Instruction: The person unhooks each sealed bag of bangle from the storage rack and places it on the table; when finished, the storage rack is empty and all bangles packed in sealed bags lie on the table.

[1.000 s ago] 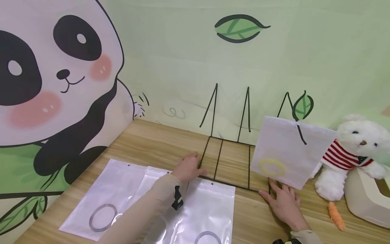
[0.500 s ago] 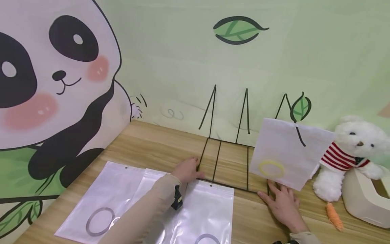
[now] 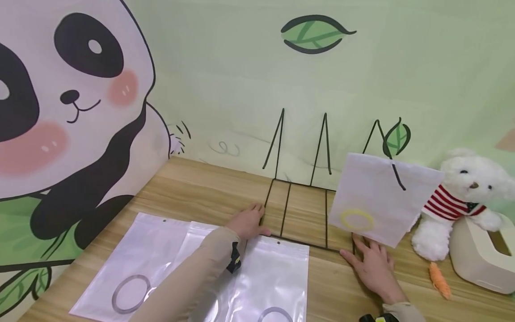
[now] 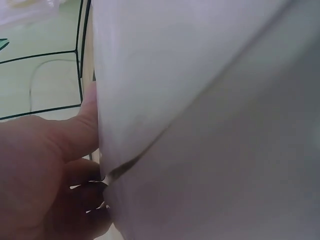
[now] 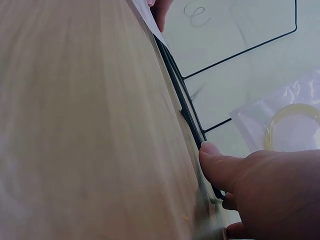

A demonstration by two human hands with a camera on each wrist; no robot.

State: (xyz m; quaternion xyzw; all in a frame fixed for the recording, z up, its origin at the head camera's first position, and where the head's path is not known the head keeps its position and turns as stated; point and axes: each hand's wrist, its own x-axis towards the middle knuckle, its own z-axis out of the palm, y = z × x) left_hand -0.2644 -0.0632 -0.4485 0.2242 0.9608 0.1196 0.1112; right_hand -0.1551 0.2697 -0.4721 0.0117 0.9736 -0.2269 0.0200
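Only the view has shifted: left hand (image 3: 246,222) and right hand (image 3: 376,270), half-spread, touch the black wire rack's (image 3: 326,219) near corners, grip unclear. Probably light, stiff; hold both ends.

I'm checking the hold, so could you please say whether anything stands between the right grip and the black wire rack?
Nothing visible does: the right grip touches the black wire rack with its thumb.
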